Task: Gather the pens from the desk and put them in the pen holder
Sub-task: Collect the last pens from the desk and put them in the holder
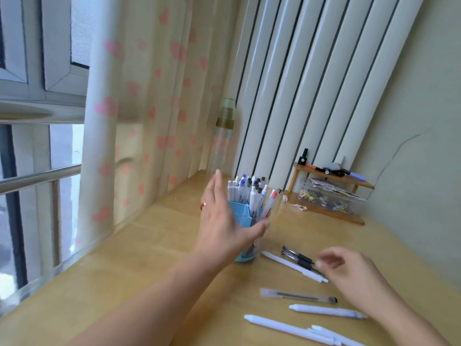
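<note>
Wooden desk (154, 245): spread left hand (225, 221) fronts the blue pen holder (245, 228), while loosely curled, empty right hand (349, 273) hovers beside loose pens (294, 267).

The holder (249, 221) stands packed with upright pens, so little room shows at its mouth. The left hand (224, 221) stands flat against its near-left side, blocking that way in. To its right the desk (149, 258) is bare up to a wooden shelf (331, 196) by the wall. Loose pens (294, 267) lie scattered between holder and right hand (349, 273). A bottle (222, 146) stands behind the holder, by the curtain (139, 121).
</note>
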